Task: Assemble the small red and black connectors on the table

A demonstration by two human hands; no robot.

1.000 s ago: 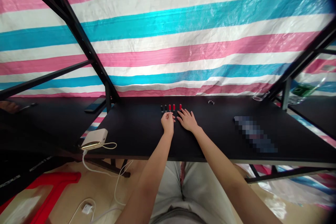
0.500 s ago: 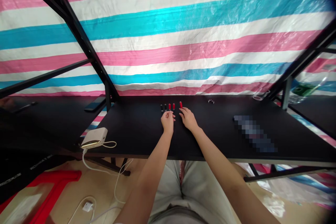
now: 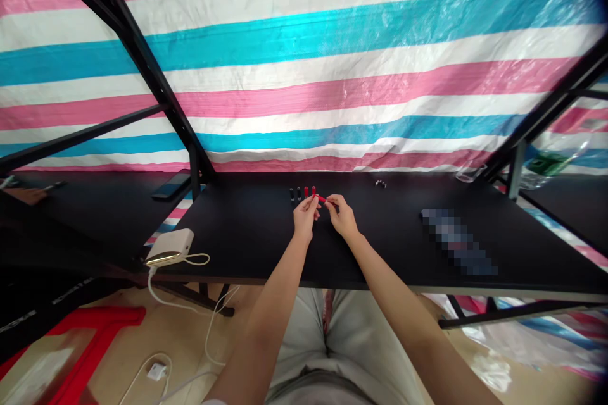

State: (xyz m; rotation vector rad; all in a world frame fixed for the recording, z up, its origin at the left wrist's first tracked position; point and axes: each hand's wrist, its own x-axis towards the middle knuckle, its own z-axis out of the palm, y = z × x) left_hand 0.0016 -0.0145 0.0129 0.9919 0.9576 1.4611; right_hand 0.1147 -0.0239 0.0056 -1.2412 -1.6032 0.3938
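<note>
Between my hands, over the black table, lies a small red cylinder [image 3: 321, 200], tilted sideways. My right hand [image 3: 341, 214] pinches its right end. My left hand [image 3: 305, 216] is closed at its other end, the fingertips pressed together; whatever they grip is too small to make out. Just behind my left hand stand two black cylinders [image 3: 292, 193] and two red ones [image 3: 306, 191] in a row, the red ones partly hidden by my fingers.
Small metallic pieces [image 3: 380, 183] lie at the back of the table [image 3: 247, 234]. A blurred dark flat object [image 3: 458, 242] is at the right, a white box with cables [image 3: 171, 247] at the left. Another person's hand [image 3: 29, 195] shows far left.
The separate red cylinder, upright by my right fingertips before, is now lifted and tilted between both hands. My right hand has closed on it, and my left hand has moved slightly toward it.
</note>
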